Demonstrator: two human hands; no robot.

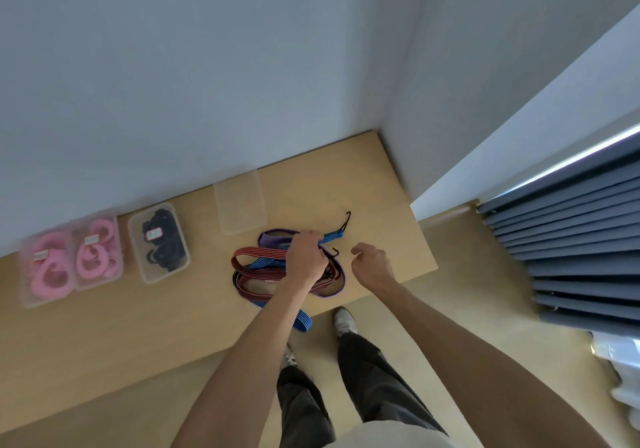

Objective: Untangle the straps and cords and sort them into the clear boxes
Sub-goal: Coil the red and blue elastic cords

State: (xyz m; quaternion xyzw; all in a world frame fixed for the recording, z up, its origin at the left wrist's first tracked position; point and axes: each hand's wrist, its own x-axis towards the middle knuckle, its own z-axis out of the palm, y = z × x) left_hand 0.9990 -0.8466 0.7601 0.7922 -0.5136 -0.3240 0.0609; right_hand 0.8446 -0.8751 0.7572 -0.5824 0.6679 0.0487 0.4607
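A tangle of flat bungee straps lies on the wooden table (104, 337): a red strap (258, 273), a purple strap (273, 239) and a blue strap (304, 323) whose far end carries a black hook (347, 219). My left hand (306, 257) grips the blue strap over the tangle. My right hand (372, 262) hovers just right of the pile with loosely curled fingers, holding nothing. An empty clear box (240, 202) stands behind the pile.
Left along the wall stand a clear box of black cords (158, 241) and two clear boxes of pink cords (98, 252) (46, 271). The table's right edge is near my right hand. A grey folded curtain (571, 240) hangs at right.
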